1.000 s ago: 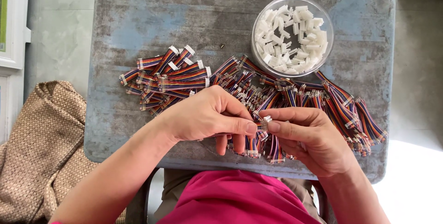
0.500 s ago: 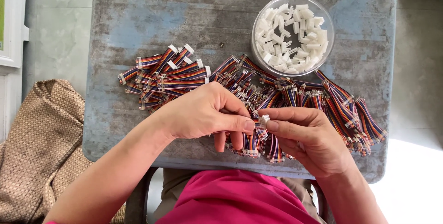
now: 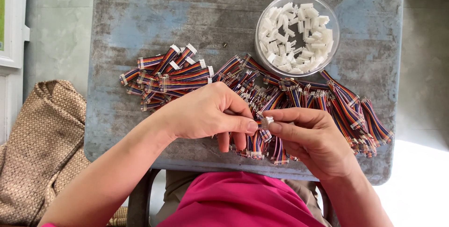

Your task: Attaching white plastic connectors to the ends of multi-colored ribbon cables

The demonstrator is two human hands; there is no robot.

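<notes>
Both hands met over the bench: left hand & right hand pinched one small white connector btwn fingertips, just above the ribbon cable pile. Clear bowl of white connectors sat behind; finished cables lay to the left.

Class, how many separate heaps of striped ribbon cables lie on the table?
2: a small heap on the left, and a large heap across the middle and right, partly hidden under both hands.

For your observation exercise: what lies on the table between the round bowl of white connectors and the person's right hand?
In the head view, rainbow ribbon cables lie heaped between the bowl and the right hand.
</notes>
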